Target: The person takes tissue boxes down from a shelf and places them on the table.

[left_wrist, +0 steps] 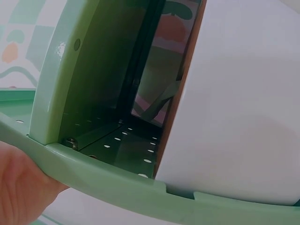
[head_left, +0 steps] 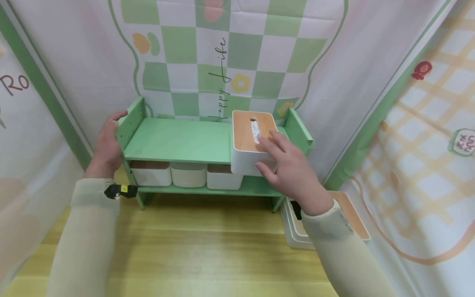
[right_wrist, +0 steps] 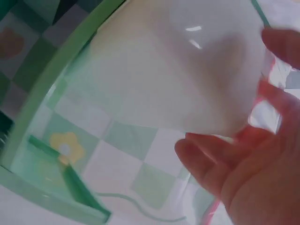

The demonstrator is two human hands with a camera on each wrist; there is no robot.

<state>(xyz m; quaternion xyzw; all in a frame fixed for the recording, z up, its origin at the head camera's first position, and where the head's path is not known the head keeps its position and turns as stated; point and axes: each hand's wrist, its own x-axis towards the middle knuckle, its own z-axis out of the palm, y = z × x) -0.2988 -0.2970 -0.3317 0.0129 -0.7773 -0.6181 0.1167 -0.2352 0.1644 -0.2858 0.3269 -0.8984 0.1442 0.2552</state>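
A small green shelf unit (head_left: 178, 140) stands before me. My left hand (head_left: 107, 142) holds its left side panel (head_left: 130, 123) from outside; most of the fingers are hidden. In the left wrist view, only part of the left hand (left_wrist: 23, 187) shows beside the green rim. A white tissue box (head_left: 243, 161) with a wooden lid and a tissue in its slot sits at the upper board's right, its front jutting past the edge. My right hand (head_left: 293, 171) touches its lid and front with loosely spread fingers. The right wrist view has the right hand (right_wrist: 248, 164) by a blurred white box face.
Under the upper board, a white bin (head_left: 151, 176), a cream bin (head_left: 188, 176) and another white bin (head_left: 224, 179) stand in a row. White containers (head_left: 297, 239) with a wooden lid lie on the floor at right. Printed curtains (head_left: 319, 74) hang behind and beside the shelf.
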